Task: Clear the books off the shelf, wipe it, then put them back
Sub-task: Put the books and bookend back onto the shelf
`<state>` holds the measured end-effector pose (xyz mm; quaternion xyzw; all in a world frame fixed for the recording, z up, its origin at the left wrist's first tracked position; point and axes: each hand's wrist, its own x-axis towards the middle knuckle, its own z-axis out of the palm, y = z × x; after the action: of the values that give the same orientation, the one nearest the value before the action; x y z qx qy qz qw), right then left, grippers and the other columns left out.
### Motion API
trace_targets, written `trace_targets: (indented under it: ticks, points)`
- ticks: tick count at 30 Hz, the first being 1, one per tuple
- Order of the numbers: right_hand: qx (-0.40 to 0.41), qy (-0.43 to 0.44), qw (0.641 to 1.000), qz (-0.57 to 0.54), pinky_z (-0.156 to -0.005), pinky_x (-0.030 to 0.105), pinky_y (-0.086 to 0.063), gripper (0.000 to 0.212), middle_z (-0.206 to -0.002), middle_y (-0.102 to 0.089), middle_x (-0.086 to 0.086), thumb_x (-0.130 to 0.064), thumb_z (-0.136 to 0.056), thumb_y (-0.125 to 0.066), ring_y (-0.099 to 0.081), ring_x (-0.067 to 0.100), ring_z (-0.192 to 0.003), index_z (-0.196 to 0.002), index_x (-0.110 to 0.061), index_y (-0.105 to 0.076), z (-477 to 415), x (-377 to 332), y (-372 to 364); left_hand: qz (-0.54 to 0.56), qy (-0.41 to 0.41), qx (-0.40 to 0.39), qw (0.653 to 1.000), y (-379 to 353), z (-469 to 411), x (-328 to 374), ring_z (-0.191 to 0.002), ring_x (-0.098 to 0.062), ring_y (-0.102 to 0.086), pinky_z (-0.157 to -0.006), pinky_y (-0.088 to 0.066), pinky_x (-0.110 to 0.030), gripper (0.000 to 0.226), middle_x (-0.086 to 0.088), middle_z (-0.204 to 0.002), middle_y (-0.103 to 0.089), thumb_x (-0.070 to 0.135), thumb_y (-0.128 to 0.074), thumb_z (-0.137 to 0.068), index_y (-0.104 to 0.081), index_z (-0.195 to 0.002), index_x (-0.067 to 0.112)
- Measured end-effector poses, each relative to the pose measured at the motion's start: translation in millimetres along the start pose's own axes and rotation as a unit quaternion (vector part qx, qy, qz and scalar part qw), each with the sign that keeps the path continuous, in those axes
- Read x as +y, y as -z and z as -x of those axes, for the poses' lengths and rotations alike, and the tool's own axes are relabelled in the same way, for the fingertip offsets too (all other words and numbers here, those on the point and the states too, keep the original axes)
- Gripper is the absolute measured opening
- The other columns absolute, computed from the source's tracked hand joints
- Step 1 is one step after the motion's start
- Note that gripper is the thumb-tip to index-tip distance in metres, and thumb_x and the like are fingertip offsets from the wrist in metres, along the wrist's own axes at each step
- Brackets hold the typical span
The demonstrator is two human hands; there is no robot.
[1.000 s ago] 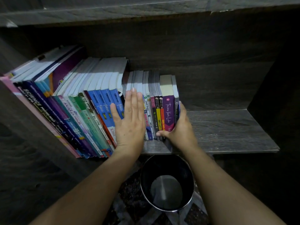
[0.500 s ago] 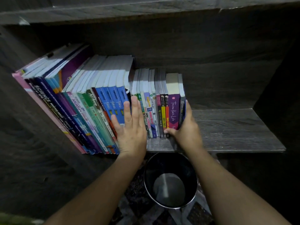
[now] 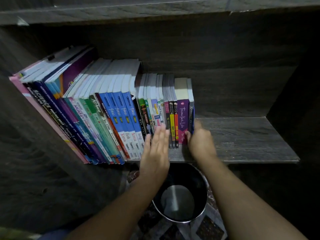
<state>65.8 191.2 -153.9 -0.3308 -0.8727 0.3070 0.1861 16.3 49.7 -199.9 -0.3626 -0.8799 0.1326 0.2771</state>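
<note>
A row of books stands on the dark wooden shelf (image 3: 242,137). The tall textbooks (image 3: 110,115) lean at the left and the small books (image 3: 173,118) stand upright at the right. My left hand (image 3: 155,149) is flat with straight fingers against the lower spines of the small books, and it is blurred by motion. My right hand (image 3: 200,142) grips the right end of the row. Its thumb is on the foot of the purple book (image 3: 183,116) and its fingers curl round the outer side of the last dark book.
The right half of the shelf board is bare wood, closed off by a dark side wall (image 3: 294,101). A black round bin (image 3: 181,196) with a metal rim stands on the patterned floor below the shelf edge, between my forearms. Another shelf board (image 3: 155,9) runs overhead.
My left hand has slid right and down, from the blue textbooks' spines to the small books. My right hand has stayed at the right end of the row.
</note>
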Motion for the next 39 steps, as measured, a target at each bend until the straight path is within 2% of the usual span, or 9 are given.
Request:
trace_targets:
  ticks: [5,10,15,18,23,28,32,35,39]
  points:
    - [-0.071,-0.016,0.997,-0.036,-0.093,0.038,-0.046,0.063,-0.118,-0.063,0.010,-0.020,-0.087,-0.069,-0.059,0.029,-0.111,-0.141,-0.024,-0.037,-3.7,8.4,6.4,0.007,0.009,-0.032,0.999,-0.6,0.7,-2.0,-0.142,-0.038,0.024,-0.111,0.015,-0.051,0.088,-0.025,-0.149,0.036,0.051,-0.021,-0.099,0.028,-0.141,-0.008]
    - [-0.177,-0.083,0.980,-0.045,-0.105,0.043,-0.038,0.102,-0.144,-0.046,0.012,-0.018,-0.083,-0.074,-0.047,0.032,-0.128,-0.153,-0.035,-0.003,-9.8,27.0,15.0,0.037,0.021,-0.014,0.999,0.1,8.5,-5.6,-0.141,-0.041,0.025,-0.114,0.018,-0.048,0.086,-0.029,-0.148,0.033,0.040,-0.031,-0.098,0.023,-0.143,-0.009]
    - [-0.194,-0.086,0.965,-0.153,-0.084,0.028,-0.049,0.118,-0.141,-0.047,0.008,0.004,-0.079,-0.069,-0.054,0.023,-0.117,-0.149,-0.043,0.013,-20.1,32.4,0.5,0.055,0.041,-0.001,0.998,4.8,8.5,-2.8,-0.141,-0.040,0.025,-0.115,0.019,-0.046,0.089,-0.029,-0.151,0.029,0.037,-0.038,-0.094,0.020,-0.145,-0.008]
    - [-0.194,-0.101,0.946,-0.239,-0.054,0.016,-0.049,0.122,-0.116,-0.061,0.003,0.010,-0.073,-0.070,-0.065,0.010,-0.084,-0.150,-0.045,0.007,-35.0,35.5,-10.8,0.069,0.044,0.013,0.997,3.8,9.2,-3.8,-0.145,-0.038,0.017,-0.117,0.013,-0.045,0.090,-0.028,-0.154,0.021,0.034,-0.045,-0.092,0.011,-0.148,-0.008]
    - [-0.219,-0.060,0.955,-0.191,-0.063,0.021,-0.046,0.086,-0.100,-0.068,-0.006,-0.005,-0.077,-0.075,-0.064,0.005,-0.085,-0.146,-0.027,-0.030,-50.3,34.2,-17.6,0.060,0.001,0.013,0.998,-7.6,11.4,-14.4,-0.146,-0.036,0.013,-0.118,0.011,-0.045,0.093,-0.025,-0.156,0.016,0.035,-0.049,-0.088,0.007,-0.149,-0.007]
    - [-0.237,-0.031,0.956,-0.169,-0.058,0.021,-0.049,0.071,-0.091,-0.070,-0.008,-0.013,-0.081,-0.075,-0.067,0.009,-0.084,-0.141,-0.028,-0.039,-54.6,37.0,-16.2,0.077,0.001,0.011,0.997,-13.2,10.0,-13.4,-0.147,-0.035,0.008,-0.119,0.010,-0.044,0.098,-0.023,-0.158,0.013,0.033,-0.053,-0.081,0.006,-0.150,-0.004]
    - [-0.245,-0.024,0.951,-0.189,-0.056,0.010,-0.043,0.083,-0.093,-0.067,-0.013,-0.007,-0.077,-0.076,-0.061,-0.006,-0.076,-0.145,-0.026,-0.032,-48.5,33.4,-8.9,0.075,0.019,0.022,0.997,-12.6,8.3,-5.8,-0.148,-0.035,0.004,-0.119,0.005,-0.044,0.097,-0.024,-0.158,0.011,0.031,-0.056,-0.079,-0.002,-0.151,-0.004]
    - [-0.254,0.004,0.949,-0.187,-0.072,0.014,-0.050,0.114,-0.104,-0.065,-0.015,-0.006,-0.063,-0.087,-0.064,-0.008,-0.087,-0.150,-0.026,-0.017,-36.9,36.7,-7.3,0.087,0.012,0.058,0.994,-9.2,9.1,-8.7,-0.147,-0.035,-0.001,-0.119,0.003,-0.046,0.097,-0.023,-0.159,0.005,0.030,-0.062,-0.078,-0.006,-0.151,-0.003]
    - [-0.129,0.048,0.971,-0.195,-0.082,0.009,-0.048,0.126,-0.114,-0.060,-0.023,-0.024,-0.046,-0.096,-0.056,-0.018,-0.099,-0.148,-0.027,-0.022,-18.3,25.0,-8.0,0.065,0.058,0.165,0.983,1.3,6.5,-34.9,-0.146,-0.038,-0.002,-0.116,0.003,-0.054,0.092,-0.020,-0.159,-0.001,0.039,-0.060,-0.082,-0.013,-0.151,0.002]
